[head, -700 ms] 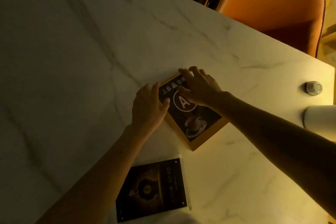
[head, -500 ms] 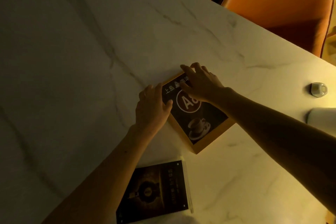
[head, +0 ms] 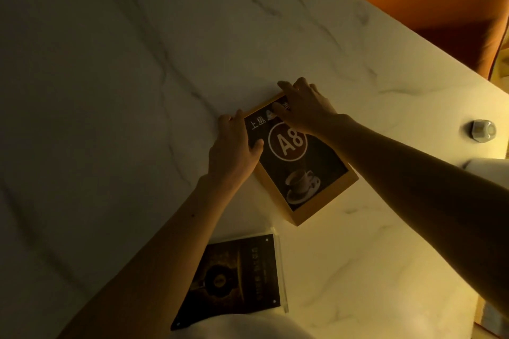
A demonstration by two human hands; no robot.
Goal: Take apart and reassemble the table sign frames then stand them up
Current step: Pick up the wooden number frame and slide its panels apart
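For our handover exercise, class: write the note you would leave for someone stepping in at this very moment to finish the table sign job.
Left hand: on the left edge of the wooden A8 sign frame, thumb on its face.
Right hand: fingers on the frame's far top corner.
The wooden frame lies flat on the marble table. The clear acrylic sign frame lies flat nearer the person, untouched.
Done: cannot tell whether the wooden frame is reassembled.
Left: stand both frames up; the acrylic one may still need taking apart.
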